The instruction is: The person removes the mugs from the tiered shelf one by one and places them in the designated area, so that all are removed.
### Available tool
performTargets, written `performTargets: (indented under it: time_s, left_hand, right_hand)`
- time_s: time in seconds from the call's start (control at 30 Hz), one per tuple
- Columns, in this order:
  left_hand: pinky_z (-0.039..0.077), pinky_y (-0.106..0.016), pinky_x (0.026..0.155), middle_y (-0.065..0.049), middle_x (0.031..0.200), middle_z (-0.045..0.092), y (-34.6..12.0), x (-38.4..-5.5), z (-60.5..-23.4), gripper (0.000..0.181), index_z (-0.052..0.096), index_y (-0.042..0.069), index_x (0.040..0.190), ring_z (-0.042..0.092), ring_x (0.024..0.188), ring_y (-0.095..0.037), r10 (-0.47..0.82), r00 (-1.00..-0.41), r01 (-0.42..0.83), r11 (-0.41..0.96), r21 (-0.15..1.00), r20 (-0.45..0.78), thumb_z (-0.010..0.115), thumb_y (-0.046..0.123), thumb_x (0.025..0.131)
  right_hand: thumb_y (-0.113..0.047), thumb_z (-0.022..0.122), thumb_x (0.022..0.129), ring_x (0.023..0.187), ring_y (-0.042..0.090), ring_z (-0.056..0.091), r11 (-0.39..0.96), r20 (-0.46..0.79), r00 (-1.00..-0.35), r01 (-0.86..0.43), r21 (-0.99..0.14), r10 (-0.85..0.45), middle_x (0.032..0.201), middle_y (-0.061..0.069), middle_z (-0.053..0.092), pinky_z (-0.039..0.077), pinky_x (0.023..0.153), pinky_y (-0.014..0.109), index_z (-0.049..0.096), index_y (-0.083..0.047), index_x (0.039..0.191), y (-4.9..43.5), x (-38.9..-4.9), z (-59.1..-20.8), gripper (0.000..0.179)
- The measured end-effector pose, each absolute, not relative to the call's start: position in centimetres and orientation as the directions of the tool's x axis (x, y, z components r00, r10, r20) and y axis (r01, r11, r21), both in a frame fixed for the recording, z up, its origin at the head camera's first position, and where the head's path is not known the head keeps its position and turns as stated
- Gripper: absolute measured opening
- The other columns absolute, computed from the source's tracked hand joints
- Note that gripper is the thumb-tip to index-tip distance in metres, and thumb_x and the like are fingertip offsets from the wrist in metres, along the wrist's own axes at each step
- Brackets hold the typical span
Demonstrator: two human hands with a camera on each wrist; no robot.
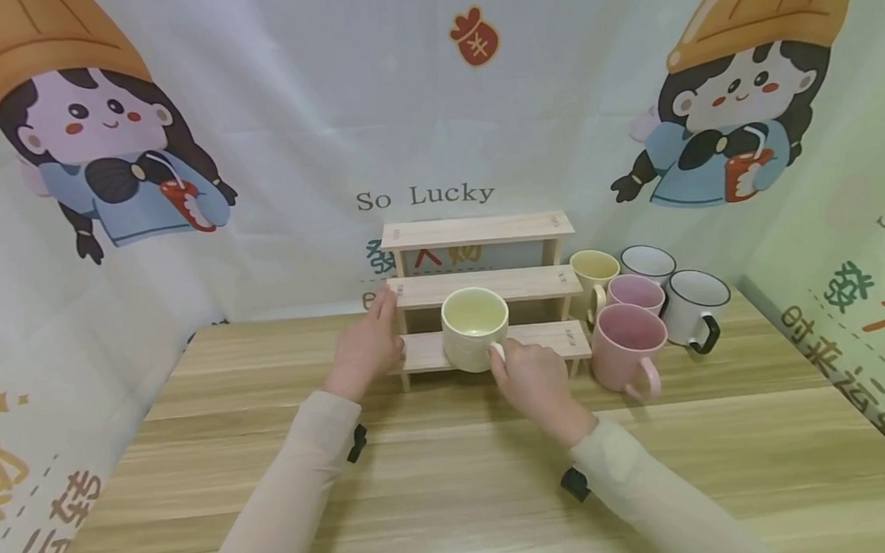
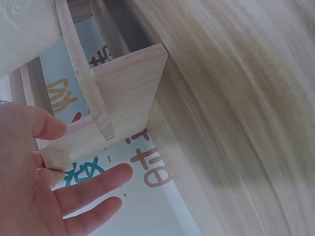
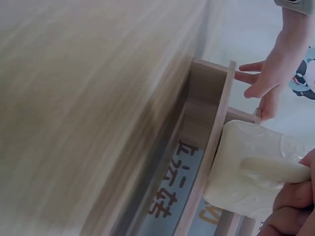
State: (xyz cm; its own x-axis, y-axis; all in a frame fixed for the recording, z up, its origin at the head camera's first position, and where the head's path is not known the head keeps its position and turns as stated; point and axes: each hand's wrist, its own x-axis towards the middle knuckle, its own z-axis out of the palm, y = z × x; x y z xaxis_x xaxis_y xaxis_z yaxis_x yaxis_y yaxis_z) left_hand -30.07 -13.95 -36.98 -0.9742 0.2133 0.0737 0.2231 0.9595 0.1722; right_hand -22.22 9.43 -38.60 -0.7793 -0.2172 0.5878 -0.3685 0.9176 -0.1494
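A pale cream mug (image 1: 464, 346) stands upright on the lowest step of a three-tier wooden rack (image 1: 488, 286). My right hand (image 1: 534, 384) grips its handle from the right; the right wrist view shows the fingers curled at the mug handle (image 3: 275, 169). At the rack's left end, my left hand (image 1: 364, 347) touches the wood with extended fingers. The left wrist view has the thumb (image 2: 49, 125) beside the end of a shelf (image 2: 56, 158), while two fingers stretch out past it.
Right of the rack cluster a yellow mug (image 1: 595, 266), a front pink mug (image 1: 627, 350), a second pink mug (image 1: 634, 293) and two white mugs with dark rims, one with a black handle (image 1: 707, 335). A printed curtain (image 1: 316, 149) hangs behind the wood-grain table (image 1: 453, 485).
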Motion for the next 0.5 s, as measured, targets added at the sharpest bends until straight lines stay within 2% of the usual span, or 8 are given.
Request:
performTargets:
  time_s: [0.2,0.5]
  left_hand:
    - [0.041,-0.027,0.044,-0.006,0.162,0.009,-13.8,-30.1,-36.8,0.077,0.010,0.009,0.154,0.049,0.055,-0.018,0.210,-0.975,0.221,0.959,0.178,0.077,0.052,0.019,0.091]
    - [0.041,-0.028,0.044,-0.006,0.162,0.009,-13.8,-30.0,-36.9,0.077,0.012,0.009,0.154,0.050,0.055,-0.018,0.207,-0.976,0.217,0.961,0.169,0.072,0.053,0.020,0.090]
  right_hand:
    - [-0.021,0.061,0.089,0.039,0.022,0.042,0.905,0.670,-0.705,-0.408,-0.116,-0.232,0.045,0.002,0.038,0.033,0.036,0.033,0.049,-0.006,0.062,10.2,-21.9,-39.0,0.033]
    - [-0.020,0.062,0.087,0.037,0.019,0.035,0.903,0.728,-0.647,-0.419,-0.093,-0.225,0.045,-0.001,0.032,0.028,0.034,0.029,0.044,-0.008,0.061,11.5,-20.4,-38.7,0.033]
